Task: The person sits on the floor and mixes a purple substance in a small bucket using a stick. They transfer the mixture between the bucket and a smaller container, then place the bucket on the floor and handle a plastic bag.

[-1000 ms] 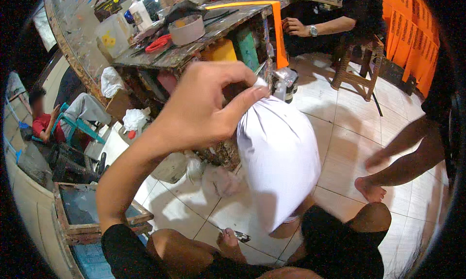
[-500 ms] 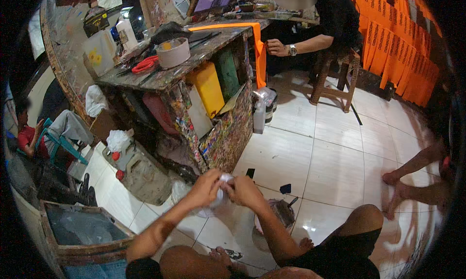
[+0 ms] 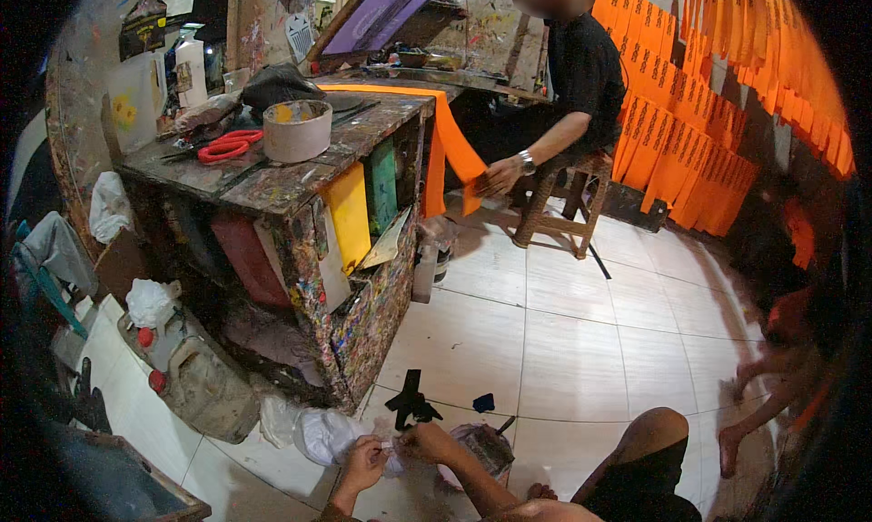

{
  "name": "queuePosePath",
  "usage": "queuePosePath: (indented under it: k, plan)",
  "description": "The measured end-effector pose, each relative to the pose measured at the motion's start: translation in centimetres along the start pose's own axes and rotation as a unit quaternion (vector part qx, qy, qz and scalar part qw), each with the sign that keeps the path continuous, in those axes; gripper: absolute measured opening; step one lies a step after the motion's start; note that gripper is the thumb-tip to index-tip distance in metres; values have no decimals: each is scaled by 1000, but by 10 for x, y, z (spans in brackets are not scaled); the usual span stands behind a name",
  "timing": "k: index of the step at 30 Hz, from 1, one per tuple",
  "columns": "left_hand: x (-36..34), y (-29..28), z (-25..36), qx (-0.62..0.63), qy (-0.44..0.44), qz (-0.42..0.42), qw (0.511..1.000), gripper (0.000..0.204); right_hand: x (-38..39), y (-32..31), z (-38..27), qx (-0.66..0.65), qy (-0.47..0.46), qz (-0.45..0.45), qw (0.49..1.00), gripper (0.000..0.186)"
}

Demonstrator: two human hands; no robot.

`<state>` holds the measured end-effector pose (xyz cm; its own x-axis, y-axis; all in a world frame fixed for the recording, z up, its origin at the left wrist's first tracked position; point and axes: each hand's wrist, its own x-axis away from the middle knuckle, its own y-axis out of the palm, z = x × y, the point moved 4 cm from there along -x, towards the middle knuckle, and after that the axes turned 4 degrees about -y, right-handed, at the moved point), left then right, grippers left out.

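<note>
Low in the middle, my left hand (image 3: 364,462) and my right hand (image 3: 429,443) are close together with fingers pinched. A small whitish bit shows between the fingertips, too small to name. Right beside my left hand, a white plastic bag (image 3: 324,434) rests on the floor; whether the pinched bit belongs to it, I cannot tell. Past my right hand lie black scraps (image 3: 413,404) on the tiles. Partly behind my right forearm stands a stained container (image 3: 489,449) with a handle sticking out of it.
A paint-crusted workbench (image 3: 363,340) stands ahead, bearing red scissors (image 3: 229,146) and a wide tape roll (image 3: 298,133). Another person's hand (image 3: 498,175) touches an orange strip (image 3: 451,145). Dirty jerrycans (image 3: 213,386) sit at left; printed orange strips (image 3: 677,150) hang at right.
My view has swung up and to the right. Both hands sit lower in the picture, still close together. The other person's hand now touches the orange strip, whose end is pulled outward.
</note>
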<state>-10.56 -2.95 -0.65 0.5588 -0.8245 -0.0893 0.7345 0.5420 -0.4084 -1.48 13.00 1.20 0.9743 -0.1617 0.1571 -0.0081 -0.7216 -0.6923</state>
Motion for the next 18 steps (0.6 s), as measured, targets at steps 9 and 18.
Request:
queuePosePath:
  k: [9, 18]
  plan:
    - [2, -7, -52, 148, -144, -25, 978, 27, -12, 25, 10, -192, 99, 84, 973, 28]
    - [7, -5, -60, 252, -218, -47, 942, 41, -2, 19, -13, -187, 187, 100, 959, 27]
